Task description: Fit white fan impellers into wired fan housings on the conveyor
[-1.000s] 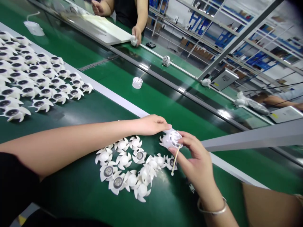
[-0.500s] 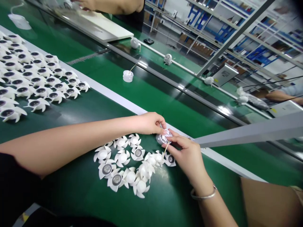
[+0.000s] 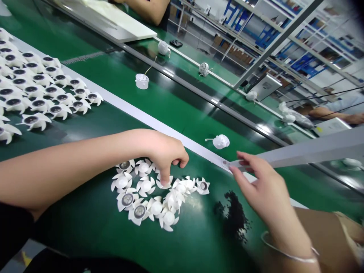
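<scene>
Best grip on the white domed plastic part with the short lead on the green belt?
Pinch the white domed plastic part across its round body, from above and the near side, likely with the right hand, which is closest. The body is the bulky, rounded part; the thin pale lead points away from that hand and looks too flimsy to grip.
</scene>
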`<state>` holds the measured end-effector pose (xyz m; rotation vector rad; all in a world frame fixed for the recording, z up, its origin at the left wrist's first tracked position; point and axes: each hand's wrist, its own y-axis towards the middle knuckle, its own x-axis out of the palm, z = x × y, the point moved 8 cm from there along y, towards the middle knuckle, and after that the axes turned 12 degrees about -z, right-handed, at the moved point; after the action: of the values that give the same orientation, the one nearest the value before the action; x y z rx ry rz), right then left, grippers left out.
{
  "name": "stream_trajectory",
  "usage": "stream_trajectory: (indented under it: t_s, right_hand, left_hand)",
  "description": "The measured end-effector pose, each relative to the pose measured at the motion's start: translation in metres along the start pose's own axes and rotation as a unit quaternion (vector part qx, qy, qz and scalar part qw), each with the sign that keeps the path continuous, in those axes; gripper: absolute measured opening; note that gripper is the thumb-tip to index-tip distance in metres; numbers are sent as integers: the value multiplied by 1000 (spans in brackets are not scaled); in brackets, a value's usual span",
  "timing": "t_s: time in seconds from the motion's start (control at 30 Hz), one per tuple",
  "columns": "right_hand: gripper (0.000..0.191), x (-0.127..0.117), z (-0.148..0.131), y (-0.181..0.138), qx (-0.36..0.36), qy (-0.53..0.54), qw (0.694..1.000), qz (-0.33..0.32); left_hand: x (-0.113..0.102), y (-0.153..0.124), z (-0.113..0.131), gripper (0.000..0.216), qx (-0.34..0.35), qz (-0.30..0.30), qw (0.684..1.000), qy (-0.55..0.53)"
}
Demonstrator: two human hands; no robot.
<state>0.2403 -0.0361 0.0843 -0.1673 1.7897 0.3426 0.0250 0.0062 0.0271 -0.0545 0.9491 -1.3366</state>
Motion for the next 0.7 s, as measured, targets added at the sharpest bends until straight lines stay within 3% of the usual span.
stream_trajectory:
  t_s: [0.13, 0.23, 0.4, 0.7]
  right_hand:
    - [18, -9, 4, -33, -2, 12, 998, -55]
    - [14, 11, 8, -62, -6, 22, 996, -81]
    - [12, 39, 18, -98, 14, 13, 998, -59]
    - [15, 47, -14, -99, -39, -144, 985, -83]
  left_hand:
    - [3, 11, -11, 51, 12, -3, 999, -33]
    - [0, 15, -13, 39, 35, -1, 998, -44]
    - [-5, 19, -15, 33, 48, 29, 997, -54]
    - [-4, 22, -20, 35, 50, 52, 995, -74]
